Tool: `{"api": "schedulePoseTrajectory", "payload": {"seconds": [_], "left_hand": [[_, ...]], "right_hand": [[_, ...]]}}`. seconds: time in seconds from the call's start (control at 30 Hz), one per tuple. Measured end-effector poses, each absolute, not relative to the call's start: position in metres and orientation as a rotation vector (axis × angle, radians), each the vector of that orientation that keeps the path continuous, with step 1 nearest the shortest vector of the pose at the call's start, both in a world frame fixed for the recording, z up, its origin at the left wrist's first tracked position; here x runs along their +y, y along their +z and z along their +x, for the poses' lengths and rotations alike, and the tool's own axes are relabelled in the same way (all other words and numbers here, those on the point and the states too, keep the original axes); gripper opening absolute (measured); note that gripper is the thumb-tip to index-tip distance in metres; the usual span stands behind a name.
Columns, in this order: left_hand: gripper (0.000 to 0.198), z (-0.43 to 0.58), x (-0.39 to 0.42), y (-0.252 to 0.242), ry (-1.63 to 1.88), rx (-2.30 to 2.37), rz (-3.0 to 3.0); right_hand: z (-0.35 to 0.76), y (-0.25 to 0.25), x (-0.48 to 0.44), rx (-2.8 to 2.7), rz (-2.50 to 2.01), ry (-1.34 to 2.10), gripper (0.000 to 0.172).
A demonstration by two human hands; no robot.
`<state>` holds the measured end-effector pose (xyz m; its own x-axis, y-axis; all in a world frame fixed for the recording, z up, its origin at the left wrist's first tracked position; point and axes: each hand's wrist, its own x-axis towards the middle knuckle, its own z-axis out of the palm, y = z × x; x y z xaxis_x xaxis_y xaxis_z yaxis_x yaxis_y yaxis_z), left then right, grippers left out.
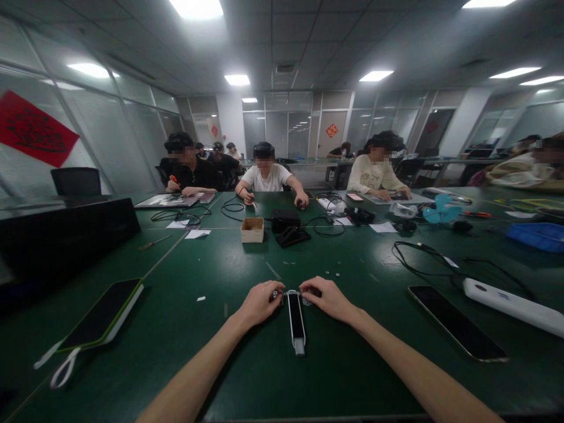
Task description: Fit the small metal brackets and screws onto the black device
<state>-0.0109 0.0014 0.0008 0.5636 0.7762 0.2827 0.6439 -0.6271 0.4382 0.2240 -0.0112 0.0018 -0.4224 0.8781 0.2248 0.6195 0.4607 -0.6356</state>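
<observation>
A slim device (296, 320) with a black face, a white edge and a pale grey near end lies on the green table between my hands. My left hand (258, 302) is closed beside its far end, fingers curled on a small silvery metal part (276, 295). On the other side, my right hand (329, 301) pinches another small metal part (306, 301). The fingers partly cover both parts, so their exact kind cannot be made out. Beyond my right hand lie two tiny ring-like pieces (332, 274).
A phone (458, 323) and a white power strip (520, 305) lie right; a green-edged tablet (106, 311) lies left. Across the table are a small cardboard box (252, 230), a black box (285, 221), cables, a blue fan (442, 210) and a blue tray (537, 235). Several people sit opposite.
</observation>
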Motion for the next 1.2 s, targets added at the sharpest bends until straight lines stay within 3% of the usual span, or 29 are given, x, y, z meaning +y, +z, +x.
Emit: {"api": "schedulePoseTrajectory", "payload": {"seconds": [0.17, 0.4, 0.63, 0.93, 1.2], "left_hand": [[0.023, -0.010, 0.000, 0.004, 0.668, 1.184, 2.526], [0.024, -0.011, 0.001, -0.001, 0.677, 1.187, 2.536], [0.025, -0.010, 0.001, 0.001, 0.649, 1.199, 2.510], [0.023, -0.009, -0.002, 0.005, 0.632, 1.201, 2.514], [0.024, -0.009, -0.002, 0.004, 0.640, 1.195, 2.517]], "right_hand": [[0.245, 0.005, 0.002, -2.199, -1.325, 0.461, 0.025], [0.300, -0.004, 0.027, -2.137, -1.784, 0.107, 0.032], [0.308, -0.005, 0.032, -2.204, -1.850, 0.155, 0.020], [0.260, 0.010, 0.003, -2.223, -1.330, 0.539, 0.018], [0.241, 0.008, -0.007, -2.277, -1.238, 0.587, 0.018]]}}
